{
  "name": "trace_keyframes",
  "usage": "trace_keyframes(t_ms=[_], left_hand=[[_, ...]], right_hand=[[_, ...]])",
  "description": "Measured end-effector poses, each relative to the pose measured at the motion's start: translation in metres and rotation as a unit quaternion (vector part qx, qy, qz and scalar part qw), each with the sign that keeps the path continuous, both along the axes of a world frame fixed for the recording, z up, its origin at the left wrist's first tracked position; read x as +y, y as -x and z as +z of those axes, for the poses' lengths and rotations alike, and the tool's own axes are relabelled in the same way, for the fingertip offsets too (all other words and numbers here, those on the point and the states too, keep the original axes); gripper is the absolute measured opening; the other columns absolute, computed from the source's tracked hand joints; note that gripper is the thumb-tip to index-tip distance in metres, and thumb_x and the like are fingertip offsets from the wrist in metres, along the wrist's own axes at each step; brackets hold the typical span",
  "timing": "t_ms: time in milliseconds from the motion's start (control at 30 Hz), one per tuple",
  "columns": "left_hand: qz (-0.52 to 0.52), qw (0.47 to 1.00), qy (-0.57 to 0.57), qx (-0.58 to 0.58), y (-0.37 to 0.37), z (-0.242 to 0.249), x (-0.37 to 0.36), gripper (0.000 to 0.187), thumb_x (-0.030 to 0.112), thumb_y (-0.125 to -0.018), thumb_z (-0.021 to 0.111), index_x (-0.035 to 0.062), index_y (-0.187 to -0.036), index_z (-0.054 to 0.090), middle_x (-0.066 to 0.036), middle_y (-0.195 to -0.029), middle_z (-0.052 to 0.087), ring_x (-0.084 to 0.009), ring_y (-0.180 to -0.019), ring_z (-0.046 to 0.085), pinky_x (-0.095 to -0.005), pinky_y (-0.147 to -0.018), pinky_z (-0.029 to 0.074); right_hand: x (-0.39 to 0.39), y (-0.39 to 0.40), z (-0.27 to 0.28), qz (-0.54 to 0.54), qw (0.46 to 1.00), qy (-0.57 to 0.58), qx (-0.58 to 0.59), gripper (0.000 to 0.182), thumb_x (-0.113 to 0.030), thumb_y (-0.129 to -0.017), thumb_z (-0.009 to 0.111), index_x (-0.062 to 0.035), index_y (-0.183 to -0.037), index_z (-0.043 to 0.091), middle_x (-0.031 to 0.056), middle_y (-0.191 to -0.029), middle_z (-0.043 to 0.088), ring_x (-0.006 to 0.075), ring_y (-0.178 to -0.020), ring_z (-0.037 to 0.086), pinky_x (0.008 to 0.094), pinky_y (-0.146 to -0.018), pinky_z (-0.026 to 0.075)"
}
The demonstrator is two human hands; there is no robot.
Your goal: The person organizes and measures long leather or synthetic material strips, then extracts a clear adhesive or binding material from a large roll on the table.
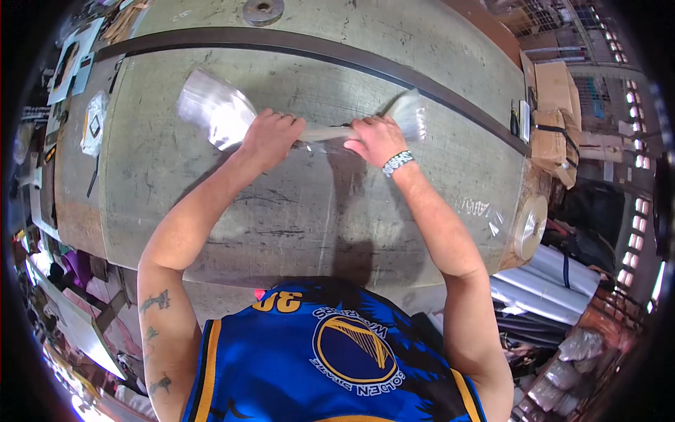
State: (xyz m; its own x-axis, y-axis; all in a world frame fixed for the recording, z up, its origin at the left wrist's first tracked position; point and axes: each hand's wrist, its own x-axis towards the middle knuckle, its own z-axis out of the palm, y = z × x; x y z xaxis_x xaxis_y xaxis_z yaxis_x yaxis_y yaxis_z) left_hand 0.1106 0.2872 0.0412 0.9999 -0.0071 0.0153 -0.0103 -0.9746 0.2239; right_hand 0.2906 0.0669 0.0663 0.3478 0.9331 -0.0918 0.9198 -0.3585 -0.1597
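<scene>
Scuffed grey-green table (281, 200), most fingertips hidden, left hand (275, 135) and right hand (380, 139) gripping shiny clear plastic sheet (327, 133), scrunched thin between.

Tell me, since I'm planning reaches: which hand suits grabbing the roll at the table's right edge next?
Probably the right hand: it's nearer the roll, though it and the left hand both grip the plastic.

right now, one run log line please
left hand: grips plastic bundle; right hand: grips plastic bundle; bundle ends: fanned; below: worktable
</scene>
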Motion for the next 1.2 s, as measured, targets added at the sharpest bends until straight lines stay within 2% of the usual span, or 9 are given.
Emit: trace_keyframes(t_ms=[67,167,267,400,500,700,833,1100,1200], left_hand=[[-0.002,1.000,-0.003,0.002,0.001,-0.001,0.001,0.037,0.009,-0.077,0.076,0.0080,-0.110,0.059,-0.010,-0.099,0.070,-0.0273,-0.102,0.068,-0.0411,-0.090,0.048],[0.012,0.999,-0.035,0.020,0.004,0.003,-0.005,0.030,0.012,-0.083,0.072,0.0093,-0.111,0.061,-0.009,-0.104,0.072,-0.0287,-0.103,0.069,-0.0426,-0.093,0.049],[0.058,0.998,0.010,0.035,0.001,0.011,-0.013,0.024,0.014,-0.090,0.066,0.0097,-0.113,0.062,-0.010,-0.111,0.073,-0.0302,-0.108,0.069,-0.0455,-0.096,0.048],[0.091,0.996,-0.002,0.003,0.003,0.001,-0.029,0.021,0.021,-0.098,0.061,0.0092,-0.115,0.063,-0.013,-0.117,0.072,-0.0319,-0.114,0.066,-0.0480,-0.098,0.047],[0.113,0.992,-0.011,0.058,0.000,0.013,-0.037,0.021,0.025,-0.100,0.060,0.0096,-0.114,0.063,-0.013,-0.116,0.072,-0.0315,-0.113,0.067,-0.0475,-0.098,0.048],[0.071,0.997,-0.036,0.000,0.012,0.002,-0.022,0.024,0.031,-0.097,0.064,0.0095,-0.109,0.063,-0.012,-0.110,0.072,-0.0320,-0.109,0.067,-0.0473,-0.095,0.048],[0.065,0.997,-0.037,0.001,0.036,0.010,0.008,0.027,0.031,-0.095,0.067,0.0096,-0.111,0.064,-0.013,-0.108,0.072,-0.0318,-0.111,0.065,-0.0465,-0.100,0.045],[0.130,0.990,-0.054,-0.022,0.113,0.011,0.060,0.020,0.021,-0.098,0.062,0.0103,-0.115,0.061,-0.014,-0.114,0.070,-0.0329,-0.114,0.064,-0.0457,-0.101,0.045],[0.151,0.987,-0.030,-0.041,0.103,0.012,0.068,0.018,0.018,-0.098,0.062,0.0084,-0.114,0.062,-0.015,-0.108,0.070,-0.0347,-0.106,0.065,-0.0444,-0.092,0.048]], right_hand=[[-0.016,-0.017,0.005,0.023,0.999,0.037,0.007,0.039,-0.039,-0.084,0.078,-0.0135,-0.113,0.072,0.0111,-0.106,0.074,0.0276,-0.107,0.069,0.0429,-0.097,0.047],[-0.042,-0.037,0.001,0.043,0.999,0.014,-0.011,0.030,-0.035,-0.087,0.075,-0.0126,-0.106,0.071,0.0105,-0.100,0.074,0.0277,-0.104,0.069,0.0435,-0.095,0.048],[-0.056,-0.043,-0.005,-0.018,0.999,0.032,-0.018,0.020,-0.030,-0.092,0.069,-0.0117,-0.100,0.068,0.0097,-0.097,0.073,0.0285,-0.099,0.070,0.0446,-0.089,0.049],[-0.072,-0.037,-0.017,-0.021,0.996,-0.081,-0.037,0.015,-0.025,-0.095,0.064,-0.0123,-0.104,0.062,0.0092,-0.100,0.072,0.0309,-0.095,0.069,0.0473,-0.082,0.051],[-0.075,-0.036,-0.034,0.006,0.988,-0.149,-0.037,0.016,-0.024,-0.096,0.064,-0.0123,-0.106,0.061,0.0084,-0.100,0.071,0.0317,-0.095,0.069,0.0479,-0.083,0.052],[-0.075,-0.049,-0.043,-0.002,0.991,-0.123,-0.045,0.013,-0.021,-0.097,0.060,-0.0125,-0.107,0.061,0.0079,-0.099,0.071,0.0308,-0.094,0.070,0.0465,-0.080,0.055],[-0.087,-0.058,-0.046,-0.039,0.991,-0.111,-0.061,0.013,-0.020,-0.098,0.059,-0.0126,-0.108,0.061,0.0087,-0.098,0.070,0.0313,-0.091,0.070,0.0468,-0.077,0.056],[-0.087,-0.063,-0.039,-0.050,0.993,-0.095,-0.045,0.017,-0.020,-0.100,0.057,-0.0120,-0.115,0.059,0.0128,-0.104,0.070,0.0352,-0.094,0.070,0.0492,-0.078,0.056],[-0.079,-0.065,-0.029,-0.079,0.995,-0.048,-0.032,0.018,-0.019,-0.101,0.056,-0.0119,-0.117,0.058,0.0144,-0.108,0.070,0.0381,-0.095,0.070,0.0506,-0.081,0.056]])
